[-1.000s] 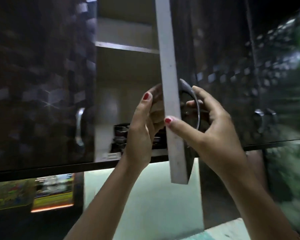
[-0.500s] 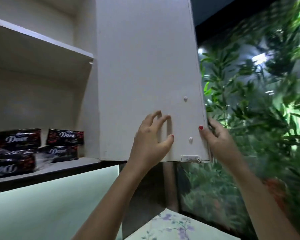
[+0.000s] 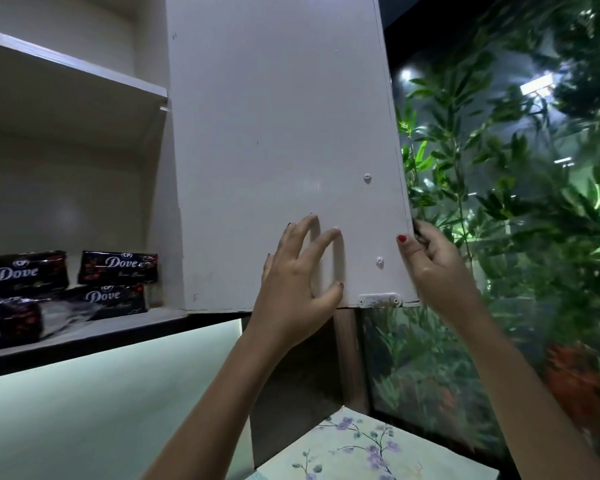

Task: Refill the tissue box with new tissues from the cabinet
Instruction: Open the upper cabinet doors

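Observation:
The wall cabinet stands open, its white door (image 3: 278,150) swung out to the right. My left hand (image 3: 298,282) lies flat with spread fingers on the door's inner face near the bottom. My right hand (image 3: 437,268) grips the door's outer edge, thumb on the inner face and fingers behind. Several black Dove tissue packs (image 3: 118,268) lie on the bottom shelf (image 3: 94,327) at the left, some stacked. No tissue box is in view.
An upper shelf (image 3: 73,69) crosses the cabinet above the packs. Green leafy plants (image 3: 520,188) fill the glass at the right. A floral-patterned surface (image 3: 364,448) lies below. A lit pale wall panel (image 3: 94,410) runs under the cabinet.
The door has swung from nearly edge-on to fully open, exposing the shelf with packs. My left hand moved onto the inner face; in the last half second little moved.

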`<state>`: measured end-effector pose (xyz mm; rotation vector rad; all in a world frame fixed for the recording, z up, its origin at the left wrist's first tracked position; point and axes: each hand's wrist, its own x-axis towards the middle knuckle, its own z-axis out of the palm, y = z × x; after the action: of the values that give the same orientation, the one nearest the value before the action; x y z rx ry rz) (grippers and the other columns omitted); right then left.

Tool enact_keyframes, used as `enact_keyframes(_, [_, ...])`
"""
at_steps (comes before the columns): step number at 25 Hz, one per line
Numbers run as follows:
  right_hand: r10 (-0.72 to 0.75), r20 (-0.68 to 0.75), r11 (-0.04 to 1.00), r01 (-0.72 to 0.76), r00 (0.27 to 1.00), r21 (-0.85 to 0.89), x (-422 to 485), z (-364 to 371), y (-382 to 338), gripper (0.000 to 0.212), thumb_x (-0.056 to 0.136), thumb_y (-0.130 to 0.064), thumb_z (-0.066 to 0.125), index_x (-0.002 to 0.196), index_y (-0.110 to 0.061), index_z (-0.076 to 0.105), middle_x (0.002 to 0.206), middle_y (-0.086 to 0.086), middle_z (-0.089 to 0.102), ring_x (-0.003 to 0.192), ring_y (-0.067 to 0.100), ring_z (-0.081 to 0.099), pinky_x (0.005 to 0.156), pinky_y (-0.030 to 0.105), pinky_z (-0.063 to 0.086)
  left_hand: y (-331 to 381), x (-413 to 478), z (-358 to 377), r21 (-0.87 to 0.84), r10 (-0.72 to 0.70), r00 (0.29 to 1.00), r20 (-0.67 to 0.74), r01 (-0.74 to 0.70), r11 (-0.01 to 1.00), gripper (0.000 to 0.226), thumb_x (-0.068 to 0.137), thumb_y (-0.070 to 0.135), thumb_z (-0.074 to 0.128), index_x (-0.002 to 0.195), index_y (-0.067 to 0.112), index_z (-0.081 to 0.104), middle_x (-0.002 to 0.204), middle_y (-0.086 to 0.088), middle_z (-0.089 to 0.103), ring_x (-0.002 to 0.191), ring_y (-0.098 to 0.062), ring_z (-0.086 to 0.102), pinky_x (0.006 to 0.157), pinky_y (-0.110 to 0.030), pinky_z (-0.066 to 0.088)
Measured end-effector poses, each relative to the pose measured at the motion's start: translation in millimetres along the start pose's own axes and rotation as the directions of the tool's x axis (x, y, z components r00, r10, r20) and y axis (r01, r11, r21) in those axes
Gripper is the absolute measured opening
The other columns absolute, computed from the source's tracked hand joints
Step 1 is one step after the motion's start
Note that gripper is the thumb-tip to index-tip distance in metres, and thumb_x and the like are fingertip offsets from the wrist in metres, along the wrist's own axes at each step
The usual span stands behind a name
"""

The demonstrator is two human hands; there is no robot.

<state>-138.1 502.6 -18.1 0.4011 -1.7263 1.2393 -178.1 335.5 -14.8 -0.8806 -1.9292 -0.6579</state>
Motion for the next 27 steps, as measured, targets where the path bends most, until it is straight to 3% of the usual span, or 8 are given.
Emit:
enact_keyframes(3, [-0.309, -0.394, 0.923, 0.174, 0.866, -0.343, -22, 22, -26, 0.043, 0.081, -0.011, 0.048, 0.124, -0.003, 0.042, 0.128, 0.019, 0.048, 0.120, 0.031, 0.044, 0.097, 0.025, 0.034, 3, -8, -31, 0.056, 0.049, 0.954, -0.297, -0.034, 0.998, 0.045, 0.075, 0.028, 0.051, 0.120, 0.024, 0.053, 0.143, -0.003, 0.041, 0.141, -0.024, 0.023, 0.114, -0.052, 0.024])
enact_keyframes(5, [-0.498, -0.396, 0.853, 0.354, 0.772, -0.384, -40, 53, -48, 0.043, 0.075, -0.009, 0.050, 0.117, 0.000, 0.046, 0.124, 0.022, 0.048, 0.121, 0.032, 0.042, 0.104, 0.032, 0.030, -3, -24, -63, 0.095, 0.082, 0.850, -0.520, -0.038, 0.995, 0.036, 0.074, 0.019, 0.051, 0.108, 0.012, 0.060, 0.126, -0.012, 0.055, 0.129, -0.028, 0.041, 0.109, -0.042, 0.035])
enact_keyframes(7, [-0.503, -0.313, 0.864, 0.477, 0.806, -0.161, -59, 91, -69, 0.043, 0.074, -0.010, 0.051, 0.116, -0.005, 0.046, 0.119, 0.012, 0.050, 0.117, 0.020, 0.045, 0.102, 0.028, 0.034, -14, -47, -101, 0.151, 0.106, 0.779, -0.618, -0.014, 0.988, 0.030, 0.074, 0.010, 0.053, 0.103, 0.005, 0.061, 0.117, -0.015, 0.059, 0.120, -0.029, 0.049, 0.104, -0.038, 0.037])
enact_keyframes(10, [-0.305, -0.065, 0.900, 0.310, 0.950, 0.305, -75, 151, -102, 0.038, 0.075, -0.015, 0.054, 0.111, -0.024, 0.044, 0.113, -0.004, 0.051, 0.107, 0.004, 0.048, 0.092, 0.023, 0.044, -42, -84, -165, 0.264, 0.057, 0.782, -0.620, 0.139, 0.954, 0.033, 0.072, 0.007, 0.054, 0.105, 0.005, 0.060, 0.116, -0.015, 0.059, 0.117, -0.028, 0.051, 0.102, -0.034, 0.036])
enact_keyframes(14, [-0.178, 0.314, 0.811, -0.042, 0.933, 0.584, -75, 246, -139, 0.036, 0.081, -0.010, 0.058, 0.110, -0.027, 0.044, 0.101, -0.003, 0.056, 0.100, 0.015, 0.057, 0.088, 0.032, 0.048, -77, -125, -254, 0.363, -0.108, 0.809, -0.578, 0.373, 0.854, 0.047, 0.070, 0.016, 0.053, 0.116, 0.011, 0.055, 0.129, -0.012, 0.052, 0.124, -0.025, 0.044, 0.107, -0.037, 0.034])
enact_keyframes(17, [-0.179, 0.552, 0.778, -0.226, 0.815, 0.586, -81, 321, -178, 0.045, 0.085, -0.012, 0.057, 0.126, -0.017, 0.041, 0.115, 0.007, 0.055, 0.108, 0.019, 0.053, 0.094, 0.033, 0.044, -84, -148, -310, 0.447, -0.154, 0.813, -0.562, 0.455, 0.770, 0.053, 0.071, 0.021, 0.052, 0.123, 0.013, 0.050, 0.135, -0.009, 0.047, 0.127, -0.022, 0.041, 0.109, -0.044, 0.037])
enact_keyframes(22, [-0.088, 0.725, 0.715, -0.463, 0.683, 0.523, -82, 423, -223, 0.052, 0.086, -0.025, 0.055, 0.133, -0.009, 0.038, 0.131, 0.015, 0.050, 0.118, 0.026, 0.050, 0.105, 0.040, 0.039, -83, -177, -371, 0.592, -0.210, 0.881, -0.425, 0.446, 0.671, 0.057, 0.072, 0.027, 0.051, 0.129, 0.019, 0.045, 0.139, -0.002, 0.043, 0.132, -0.016, 0.037, 0.109, -0.052, 0.036])
enact_keyframes(27, [0.074, 0.624, 0.737, -0.464, 0.778, 0.492, -96, 462, -233, 0.024, 0.083, -0.021, 0.060, 0.101, -0.007, 0.065, 0.102, 0.020, 0.070, 0.098, 0.036, 0.064, 0.091, 0.051, 0.050, -85, -206, -405, 0.601, -0.244, 0.900, -0.361, 0.425, 0.677, 0.059, 0.073, 0.029, 0.053, 0.131, 0.029, 0.041, 0.141, 0.006, 0.040, 0.133, -0.012, 0.034, 0.110, -0.050, 0.036])
